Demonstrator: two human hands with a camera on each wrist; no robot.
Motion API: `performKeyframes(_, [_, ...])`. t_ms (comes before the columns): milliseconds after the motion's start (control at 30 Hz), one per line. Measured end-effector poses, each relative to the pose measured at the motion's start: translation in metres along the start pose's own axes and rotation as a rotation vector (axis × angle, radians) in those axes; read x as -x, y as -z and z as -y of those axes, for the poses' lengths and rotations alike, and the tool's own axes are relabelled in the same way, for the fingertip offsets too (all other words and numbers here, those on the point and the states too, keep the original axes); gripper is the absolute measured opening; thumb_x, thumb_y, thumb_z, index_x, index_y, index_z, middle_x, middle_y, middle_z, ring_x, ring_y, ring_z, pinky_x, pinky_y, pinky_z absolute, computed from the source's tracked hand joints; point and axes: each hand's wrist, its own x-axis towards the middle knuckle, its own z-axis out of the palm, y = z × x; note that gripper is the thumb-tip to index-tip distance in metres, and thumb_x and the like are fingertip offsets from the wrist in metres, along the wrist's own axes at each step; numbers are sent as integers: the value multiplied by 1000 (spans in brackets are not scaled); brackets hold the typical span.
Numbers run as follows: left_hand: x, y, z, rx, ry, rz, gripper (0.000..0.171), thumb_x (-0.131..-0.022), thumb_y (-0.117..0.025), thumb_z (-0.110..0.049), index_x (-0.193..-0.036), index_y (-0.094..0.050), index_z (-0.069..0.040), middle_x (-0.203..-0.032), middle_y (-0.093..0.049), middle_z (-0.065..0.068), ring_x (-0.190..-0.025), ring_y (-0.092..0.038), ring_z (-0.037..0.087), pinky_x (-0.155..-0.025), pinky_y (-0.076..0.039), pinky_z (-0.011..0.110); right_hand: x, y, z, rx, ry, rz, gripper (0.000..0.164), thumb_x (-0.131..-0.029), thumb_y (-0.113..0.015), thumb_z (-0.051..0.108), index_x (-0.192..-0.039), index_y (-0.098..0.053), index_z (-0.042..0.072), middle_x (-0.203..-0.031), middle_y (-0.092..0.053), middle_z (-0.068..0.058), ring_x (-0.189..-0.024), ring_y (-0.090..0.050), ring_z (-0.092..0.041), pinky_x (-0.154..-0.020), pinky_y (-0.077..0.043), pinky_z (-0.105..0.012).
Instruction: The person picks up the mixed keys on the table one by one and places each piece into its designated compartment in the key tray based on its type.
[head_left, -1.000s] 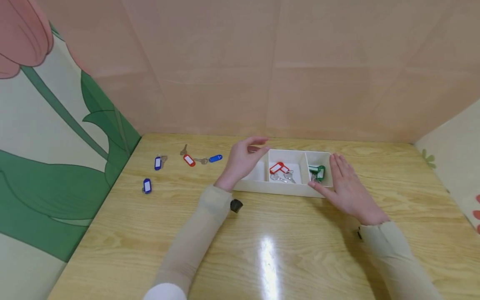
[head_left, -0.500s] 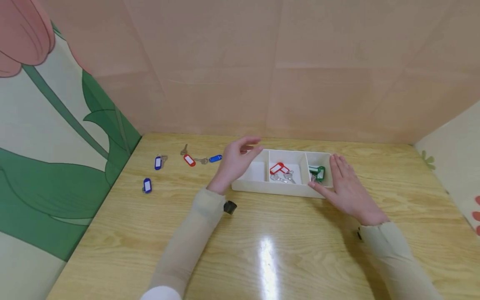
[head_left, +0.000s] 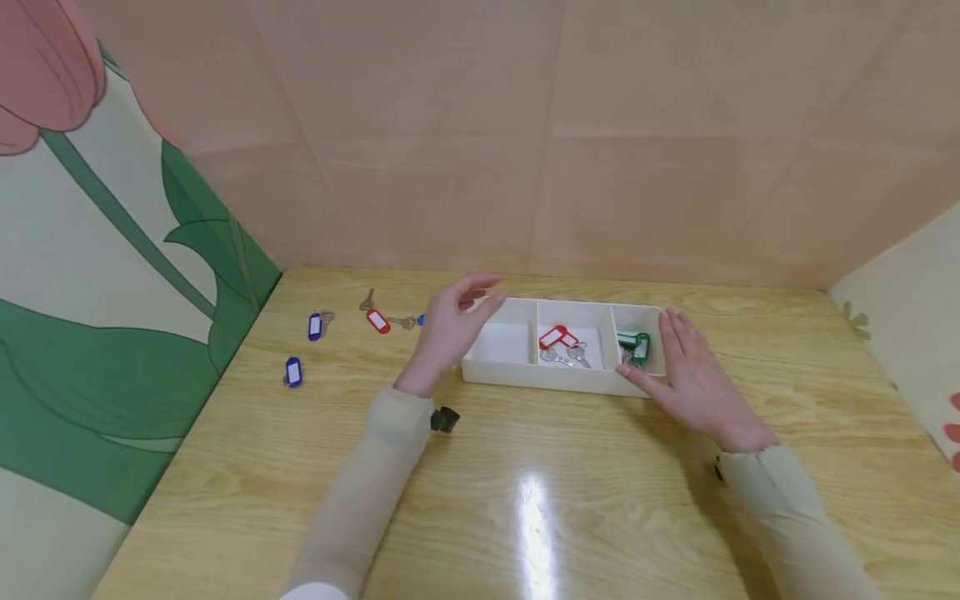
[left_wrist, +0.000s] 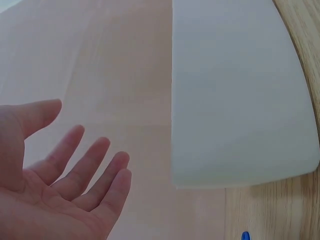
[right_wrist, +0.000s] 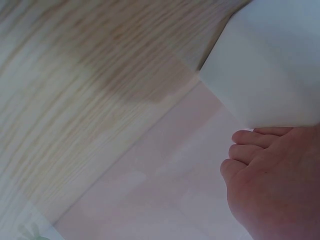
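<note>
A white box [head_left: 555, 380] with three compartments stands on the table. Red key tags [head_left: 558, 335] with keys lie in its middle compartment, green key tags [head_left: 637, 345] in the right one; the left one holds nothing. My right hand [head_left: 697, 379] rests on the box's right end, fingers straight along the side and thumb at the front rim. Just off the left end, my left hand [head_left: 453, 329] hovers with loosely bent fingers and nothing in them. In the left wrist view the palm [left_wrist: 65, 195] is bare beside the box wall [left_wrist: 240, 100]. A blue tag [head_left: 422, 320] is partly hidden behind this hand.
Left of the box lie a red key tag [head_left: 378, 321] with its key, and two dark blue key tags, one farther back [head_left: 315, 326] and one nearer [head_left: 293, 372]. A pink wall [head_left: 540, 167] rises behind the table, a flower-patterned one at the left.
My left hand has moved left, off the box's left compartment and partly over the blue tag. My right hand has stayed on the box's right end.
</note>
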Motion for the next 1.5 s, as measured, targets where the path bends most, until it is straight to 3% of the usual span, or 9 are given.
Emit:
performKeyframes(467, [13,21,1,6,-19,-38,35,-99,-70,-31,-130,-69,-15,-130,-66,-4,-118,-59,15,-106,-44,35,1,0,0,-3,14,-16,105,-99,-56,58,-158,-2,-8,-165,0,-29,-152,5,-40,-122,5,-49])
performKeyframes(700, [17,32,4,-5,21,-60,37,-99,-70,-34,-132,-68,-17,-132,-65,-3,-124,-58,19,-106,-45,43,1,1,0,-1,14,-19,105,-99,-56,59,-158,-2,-8,-165,-1,-30,-152,3,-41,-122,3,-49])
performKeyframes(967, [22,43,6,-2,45,-93,36,-98,-72,-31,-130,-69,-16,-132,-65,2,-124,-58,20,-102,-48,34,2,1,1,-1,4,-12,106,-98,-57,61,-158,-2,-8,-166,0,-28,-153,4,-39,-123,3,-47])
performKeyframes(1500, [27,67,21,-58,71,-96,42,-100,-68,-28,-136,-62,-7,-136,-63,7,-126,-56,23,-109,-43,36,1,0,0,2,5,0,106,-99,-55,61,-158,0,-7,-166,3,-26,-153,8,-37,-122,5,-46])
